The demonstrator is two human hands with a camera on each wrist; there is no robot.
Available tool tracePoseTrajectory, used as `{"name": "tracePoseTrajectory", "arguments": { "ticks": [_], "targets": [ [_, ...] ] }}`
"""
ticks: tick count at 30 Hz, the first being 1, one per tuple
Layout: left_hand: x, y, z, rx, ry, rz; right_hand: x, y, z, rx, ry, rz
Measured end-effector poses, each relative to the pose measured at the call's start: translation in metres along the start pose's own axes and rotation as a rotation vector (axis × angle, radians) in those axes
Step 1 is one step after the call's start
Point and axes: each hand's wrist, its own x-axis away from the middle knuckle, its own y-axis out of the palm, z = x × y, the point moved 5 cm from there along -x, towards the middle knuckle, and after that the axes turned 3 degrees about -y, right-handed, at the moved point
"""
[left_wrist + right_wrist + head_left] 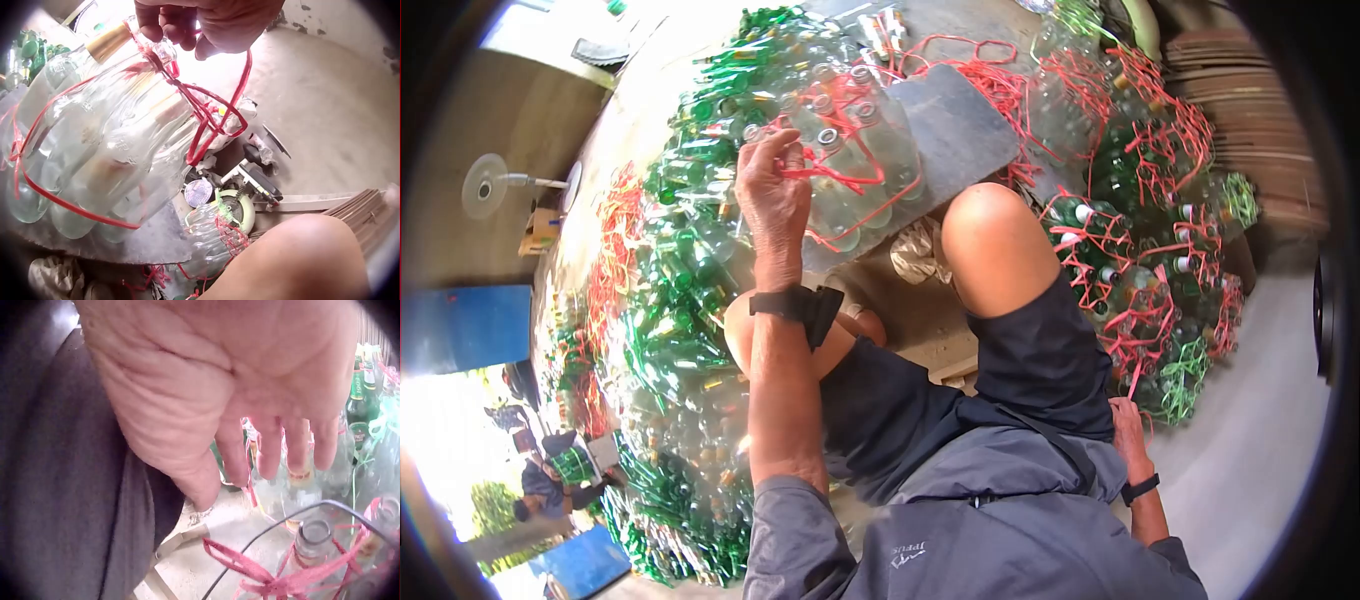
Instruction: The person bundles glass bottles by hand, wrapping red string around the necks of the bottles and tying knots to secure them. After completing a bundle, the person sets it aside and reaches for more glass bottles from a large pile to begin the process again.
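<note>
A bundle of clear glass bottles (870, 165) stands on a grey board (960, 125) before the knees, circled by red plastic twine (75, 215). Over the bottle necks, my left hand (775, 190) has curled fingers and pinches the red twine (840, 178). Knotted loops of it hang below those fingers (172, 28) in the left wrist view. Low beside the right thigh is my right hand (1130, 432), its fingers (269, 453) loosely extended in the right wrist view. A red strand shows behind them, near tied bottles (312, 534).
A large heap of green and clear bottles (690, 250) lies on the left. Tied bundles (1145, 270) crowd the right side, with loose red twine (1000, 95) behind the board. Stacked brown sheets (1230, 110) stand at far right. Another person (550, 485) sits at far left.
</note>
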Motion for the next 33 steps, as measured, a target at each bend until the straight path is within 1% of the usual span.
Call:
{"name": "tracePoseTrajectory", "arguments": {
  "ticks": [1, 2, 3, 6, 7, 9, 11, 13, 14, 15, 17, 18, 19, 21, 22, 23, 24, 25, 26, 27, 28, 29, 31, 32, 33],
  "targets": [
    [0.001, -0.002, 0.003, 0.022, -0.039, 0.01, -0.009, -0.012, -0.01, 0.005, -0.015, 0.001],
    [0.002, -0.002, 0.0, 0.048, -0.028, 0.021, -0.019, -0.027, -0.024, -0.033, -0.017, 0.028],
    [0.003, -0.003, -0.001, 0.062, -0.059, 0.012, -0.028, -0.043, -0.038, -0.072, -0.019, 0.055],
    [0.006, -0.009, -0.001, 0.036, -0.062, -0.04, -0.053, -0.077, -0.066, -0.068, 0.009, 0.036],
    [0.007, -0.014, 0.002, 0.034, -0.066, -0.029, -0.059, -0.083, -0.07, -0.081, 0.025, 0.027],
    [0.009, -0.017, 0.004, 0.033, -0.097, -0.067, -0.069, -0.092, -0.077, -0.12, 0.013, 0.047],
    [0.008, -0.021, 0.005, 0.069, -0.112, -0.037, -0.079, -0.104, -0.09, -0.165, 0.028, 0.054],
    [0.006, -0.026, 0.005, 0.07, -0.127, -0.025, -0.087, -0.111, -0.101, -0.15, 0.001, 0.066],
    [0.004, -0.029, 0.001, 0.055, -0.096, 0.001, -0.092, -0.114, -0.105, -0.142, -0.02, 0.083],
    [0.001, -0.03, -0.004, 0.053, -0.101, 0.005, -0.096, -0.114, -0.107, -0.139, -0.025, 0.078],
    [-0.001, -0.038, -0.009, 0.196, -0.136, 0.058, -0.102, -0.116, -0.111, -0.106, -0.066, 0.098],
    [-0.001, -0.041, -0.014, 0.236, -0.181, 0.03, -0.105, -0.116, -0.111, -0.104, -0.068, 0.091],
    [-0.002, -0.042, -0.019, 0.301, -0.291, 0.0, -0.107, -0.116, -0.11, -0.09, -0.072, 0.08],
    [-0.001, -0.049, -0.015, 0.369, -0.295, 0.04, -0.111, -0.118, -0.112, -0.075, -0.079, 0.06],
    [-0.001, -0.054, -0.013, 0.366, -0.349, 0.041, -0.112, -0.119, -0.113, -0.09, -0.044, 0.048],
    [-0.002, -0.055, -0.011, 0.448, -0.425, 0.043, -0.113, -0.12, -0.113, -0.105, -0.008, 0.037],
    [-0.002, -0.059, -0.011, 0.442, -0.41, 0.045, -0.114, -0.12, -0.113, -0.103, -0.013, 0.031],
    [-0.003, -0.061, -0.013, 0.437, -0.395, 0.047, -0.114, -0.121, -0.112, -0.101, -0.034, 0.067],
    [-0.004, -0.063, -0.017, 0.467, -0.424, 0.089, -0.114, -0.124, -0.112, -0.1, -0.055, 0.104],
    [-0.004, -0.066, -0.02, 0.496, -0.453, 0.13, -0.116, -0.125, -0.113, -0.098, -0.058, 0.099],
    [-0.005, -0.071, -0.02, 0.559, -0.483, 0.099, -0.12, -0.13, -0.118, -0.097, -0.074, 0.107],
    [-0.004, -0.074, -0.02, 0.585, -0.534, 0.114, -0.124, -0.134, -0.124, -0.096, -0.089, 0.114],
    [-0.004, -0.089, -0.019, 0.548, -0.564, 0.131, -0.132, -0.141, -0.133, -0.077, -0.128, 0.131],
    [-0.004, -0.096, -0.019, 0.616, -0.524, 0.115, -0.136, -0.146, -0.139, -0.058, -0.164, 0.153],
    [-0.002, -0.107, -0.019, 0.608, -0.531, 0.12, -0.14, -0.149, -0.147, -0.061, -0.169, 0.145]
  ]
}}
